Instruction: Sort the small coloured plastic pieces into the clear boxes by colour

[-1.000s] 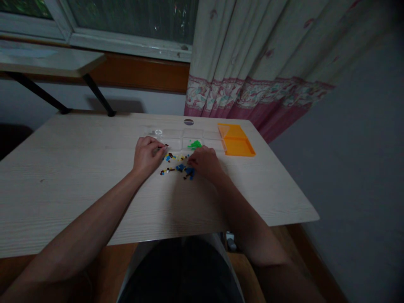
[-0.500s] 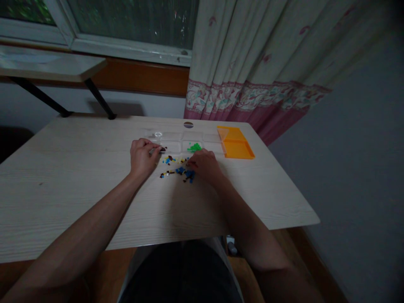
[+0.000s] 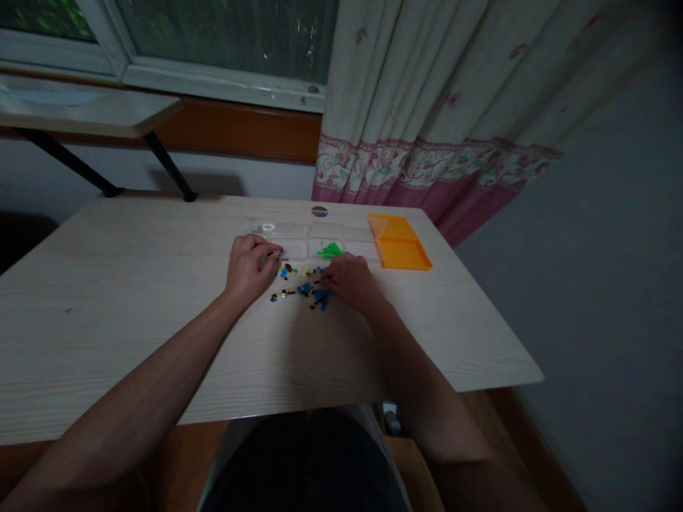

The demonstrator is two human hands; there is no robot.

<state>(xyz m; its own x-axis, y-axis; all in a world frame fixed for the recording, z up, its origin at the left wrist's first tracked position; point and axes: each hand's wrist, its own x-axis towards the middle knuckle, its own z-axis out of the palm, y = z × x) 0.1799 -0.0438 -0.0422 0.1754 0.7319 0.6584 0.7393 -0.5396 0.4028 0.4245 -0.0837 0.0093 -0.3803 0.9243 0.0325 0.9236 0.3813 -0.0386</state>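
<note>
At clear tray (image 3: pixel 295 248); left hand (image 3: pixel 252 267) curled; right hand (image 3: pixel 349 279) curled beside pieces (image 3: pixel 305 289)

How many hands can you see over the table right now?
2. The left hand is at the left end of the clear tray; the right hand is just right of the blue pieces. No others show.

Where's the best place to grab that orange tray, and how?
Probably pinch the right-hand rim of the orange tray, coming from the right: it lies flat, its edge looks raised, and the clear compartment box crowds its left side.
</note>
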